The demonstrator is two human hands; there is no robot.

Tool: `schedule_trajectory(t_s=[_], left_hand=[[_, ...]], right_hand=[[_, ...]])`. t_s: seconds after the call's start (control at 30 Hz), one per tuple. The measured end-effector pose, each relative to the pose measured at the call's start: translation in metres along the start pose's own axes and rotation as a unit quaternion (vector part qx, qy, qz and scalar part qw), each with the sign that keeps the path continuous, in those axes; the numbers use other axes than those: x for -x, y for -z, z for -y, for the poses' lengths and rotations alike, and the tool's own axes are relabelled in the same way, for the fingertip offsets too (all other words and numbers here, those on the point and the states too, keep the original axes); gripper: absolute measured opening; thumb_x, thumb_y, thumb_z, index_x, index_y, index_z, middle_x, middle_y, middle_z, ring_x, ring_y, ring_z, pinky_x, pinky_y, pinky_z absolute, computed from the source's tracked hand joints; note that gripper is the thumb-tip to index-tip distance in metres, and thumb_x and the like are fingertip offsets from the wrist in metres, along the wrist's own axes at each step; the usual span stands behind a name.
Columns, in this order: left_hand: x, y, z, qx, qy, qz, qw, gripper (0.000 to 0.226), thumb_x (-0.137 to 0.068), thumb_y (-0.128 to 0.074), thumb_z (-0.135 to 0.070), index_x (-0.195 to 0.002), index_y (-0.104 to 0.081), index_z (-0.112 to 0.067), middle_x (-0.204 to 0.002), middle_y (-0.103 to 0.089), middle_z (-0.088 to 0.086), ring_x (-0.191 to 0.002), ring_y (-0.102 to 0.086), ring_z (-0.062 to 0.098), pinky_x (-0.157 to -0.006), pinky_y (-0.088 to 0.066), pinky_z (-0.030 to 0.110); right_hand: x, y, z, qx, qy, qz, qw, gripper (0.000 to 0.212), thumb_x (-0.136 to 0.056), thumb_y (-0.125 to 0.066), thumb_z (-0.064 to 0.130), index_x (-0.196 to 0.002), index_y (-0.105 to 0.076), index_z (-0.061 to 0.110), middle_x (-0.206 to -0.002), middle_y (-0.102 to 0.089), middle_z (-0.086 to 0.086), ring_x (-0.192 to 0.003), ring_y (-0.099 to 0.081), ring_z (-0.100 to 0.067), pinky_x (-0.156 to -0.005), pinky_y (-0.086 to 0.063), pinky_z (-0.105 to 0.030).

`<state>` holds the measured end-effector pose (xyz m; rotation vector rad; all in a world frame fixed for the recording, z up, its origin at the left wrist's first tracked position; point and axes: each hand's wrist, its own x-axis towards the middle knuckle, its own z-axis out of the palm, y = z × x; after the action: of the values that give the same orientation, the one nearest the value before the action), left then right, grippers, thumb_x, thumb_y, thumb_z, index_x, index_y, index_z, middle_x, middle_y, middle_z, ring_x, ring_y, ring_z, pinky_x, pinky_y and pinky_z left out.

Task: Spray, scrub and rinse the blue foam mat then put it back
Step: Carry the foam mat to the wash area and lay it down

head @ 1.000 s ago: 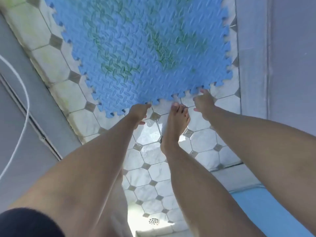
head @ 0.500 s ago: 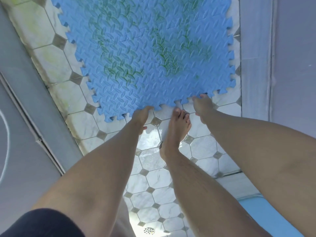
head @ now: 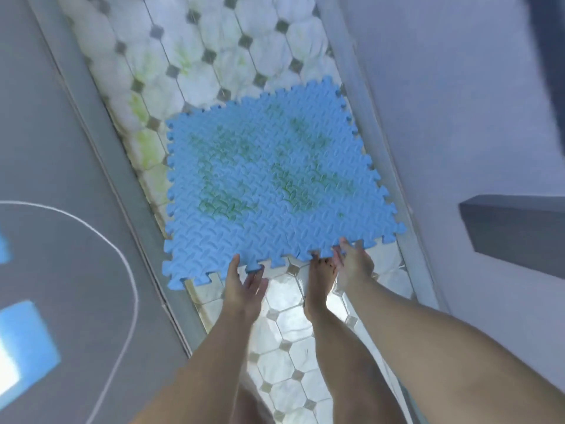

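On a narrow strip of white octagonal floor tiles (head: 284, 371), between grey walls, lies the blue foam mat (head: 263, 185), square, with its near edge at the person's hands. The left hand (head: 244, 286) pinches that edge, thumb on top and fingers tucked beneath. The right hand (head: 354, 264) holds the same edge further along, its fingers curled at the toothed border; blur hides the thumb. A bare foot (head: 319, 283) stands between the hands, toes touching the mat.

Judging by this two-handed hold, the mat is being lifted or shifted into place for washing. No sprayer or brush is in view, so the next move likely calls for a firm grip on both sides, as the foam looks light and floppy.

Its surface is embossed with a small leaf-like pattern, and its border is cut in interlocking puzzle teeth. Two patches of green grime stain the middle, so scrubbing seems not yet done.
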<state>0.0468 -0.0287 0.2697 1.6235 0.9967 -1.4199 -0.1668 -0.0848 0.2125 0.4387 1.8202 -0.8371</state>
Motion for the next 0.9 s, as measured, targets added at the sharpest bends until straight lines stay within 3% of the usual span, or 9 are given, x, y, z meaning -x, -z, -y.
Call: schedule_trajectory(t_s=[0.03,0.1,0.13,0.27,0.37,0.43,0.53,0.77,0.9], left_hand=[[0.018,-0.006,-0.01,-0.039,-0.018,-0.008,0.999,0.024,-0.099,-0.064,-0.038,-0.104,-0.056,-0.016,-0.097,-0.06,0.008,-0.084,-0.065,0.016,-0.079,-0.056,0.028],[0.06,-0.02,-0.033,-0.12,-0.055,-0.015,0.991,0.023,-0.102,-0.061,-0.031,-0.085,-0.055,-0.016,-0.079,-0.055,0.006,-0.059,-0.062,0.012,-0.046,-0.05,0.019],[0.079,-0.023,-0.045,-0.168,-0.079,-0.013,0.983,0.025,-0.102,-0.061,-0.027,-0.081,-0.055,-0.014,-0.074,-0.054,0.007,-0.051,-0.063,0.012,-0.04,-0.046,0.016],[0.137,-0.018,-0.082,-0.33,-0.17,0.008,0.929,0.012,-0.094,-0.073,-0.02,-0.094,-0.065,-0.013,-0.086,-0.066,0.008,-0.059,-0.067,0.01,-0.06,-0.049,0.028],[0.179,-0.015,-0.093,-0.42,-0.21,0.036,0.882,0.011,-0.094,-0.074,-0.018,-0.087,-0.067,-0.015,-0.085,-0.067,0.004,-0.07,-0.064,0.013,-0.065,-0.051,0.029],[0.202,-0.014,-0.091,-0.5,-0.235,0.059,0.832,0.014,-0.093,-0.077,-0.019,-0.082,-0.068,-0.016,-0.083,-0.068,0.001,-0.078,-0.064,0.018,-0.069,-0.055,0.032],[0.237,-0.01,-0.073,-0.628,-0.247,0.067,0.735,0.023,-0.088,-0.082,-0.025,-0.079,-0.068,-0.01,-0.079,-0.066,0.002,-0.074,-0.063,0.017,-0.08,-0.059,0.039],[0.275,0.018,0.029,-0.824,-0.246,0.111,0.498,0.037,-0.074,-0.09,-0.04,-0.072,-0.074,-0.007,-0.07,-0.076,0.008,-0.077,-0.072,0.029,-0.082,-0.062,0.05],[0.288,0.052,0.116,-0.884,-0.207,0.146,0.393,0.022,-0.084,-0.085,-0.029,-0.084,-0.07,-0.012,-0.076,-0.072,0.006,-0.075,-0.07,0.022,-0.061,-0.054,0.033]], right_hand=[[0.015,0.002,0.005,-0.006,-0.008,0.018,1.0,0.048,-0.083,-0.075,-0.002,-0.126,-0.056,0.003,-0.093,-0.066,-0.012,-0.074,-0.068,-0.019,-0.057,-0.059,-0.023],[0.047,0.009,0.018,-0.017,-0.028,0.035,0.999,0.038,-0.083,-0.076,0.001,-0.118,-0.06,0.004,-0.1,-0.064,-0.013,-0.082,-0.068,-0.022,-0.054,-0.058,-0.022],[0.068,0.013,0.024,-0.024,-0.035,0.048,0.998,0.037,-0.084,-0.076,0.003,-0.118,-0.061,0.003,-0.102,-0.063,-0.013,-0.087,-0.068,-0.023,-0.054,-0.057,-0.022],[0.138,0.034,0.028,-0.084,-0.056,0.032,0.994,0.029,-0.086,-0.075,0.005,-0.112,-0.063,0.004,-0.108,-0.062,-0.013,-0.091,-0.067,-0.023,-0.052,-0.057,-0.021],[0.199,0.06,0.015,-0.158,-0.089,0.002,0.983,0.013,-0.088,-0.072,0.002,-0.094,-0.062,0.007,-0.1,-0.059,-0.011,-0.082,-0.062,-0.021,-0.046,-0.055,-0.019],[0.239,0.087,0.0,-0.23,-0.114,-0.016,0.966,0.013,-0.09,-0.067,-0.001,-0.088,-0.058,0.007,-0.094,-0.057,-0.011,-0.076,-0.059,-0.02,-0.045,-0.055,-0.019],[0.286,0.139,-0.032,-0.322,-0.145,-0.038,0.935,0.012,-0.094,-0.063,-0.001,-0.087,-0.055,0.005,-0.087,-0.055,-0.013,-0.07,-0.055,-0.019,-0.042,-0.053,-0.018],[0.345,0.267,-0.13,-0.501,-0.177,-0.103,0.841,0.009,-0.093,-0.066,0.002,-0.092,-0.058,0.005,-0.094,-0.057,-0.013,-0.073,-0.058,-0.021,-0.042,-0.054,-0.021],[0.368,0.326,-0.195,-0.567,-0.17,-0.141,0.794,0.005,-0.096,-0.063,0.007,-0.097,-0.058,0.007,-0.093,-0.059,-0.01,-0.074,-0.059,-0.019,-0.047,-0.056,-0.02]])
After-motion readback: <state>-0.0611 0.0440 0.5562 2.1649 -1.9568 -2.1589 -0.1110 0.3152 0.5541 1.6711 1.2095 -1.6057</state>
